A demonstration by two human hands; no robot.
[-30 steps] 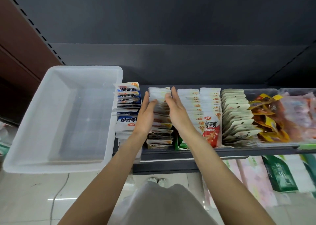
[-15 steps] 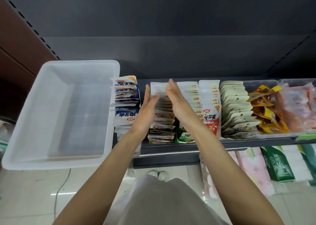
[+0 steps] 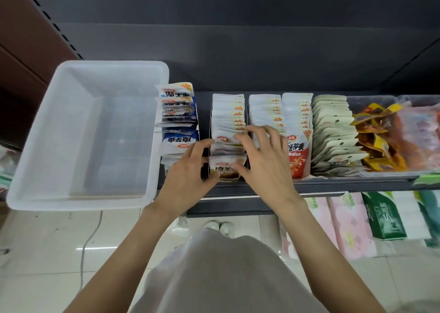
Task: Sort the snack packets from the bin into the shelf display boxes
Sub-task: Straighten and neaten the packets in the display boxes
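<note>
- While both hands work at the front of one display box [image 3: 227,167] in the middle of the frame, the left hand [image 3: 190,170] curls its fingers against the box's left front corner and the right hand [image 3: 264,162] spreads curled fingers over the packets [image 3: 228,122] at the right side; whether either truly pinches a packet I cannot tell.
- The bin [image 3: 35,170], at the left of the frame, shows no packets inside, so the sorting looks nearly finished and this step seems to be tidying.
- Risk: the front packet [image 3: 225,164] leans forward over the box's low lip; a push from behind could tip it off the shelf [image 3: 333,185] to the floor [image 3: 47,253].
- Risk: the blue packets [image 3: 178,120], left of the box, stand loose and fanned; a nudge of the left wrist could topple them.
- Risk: pressing the row too hard may buckle the thin cardboard box.
- Count: one bin; two hands; about five upright rows of packets across the shelf, then two clear tubs [image 3: 390,173] of loose snacks at the right. Single packets are too tightly packed to count.
</note>
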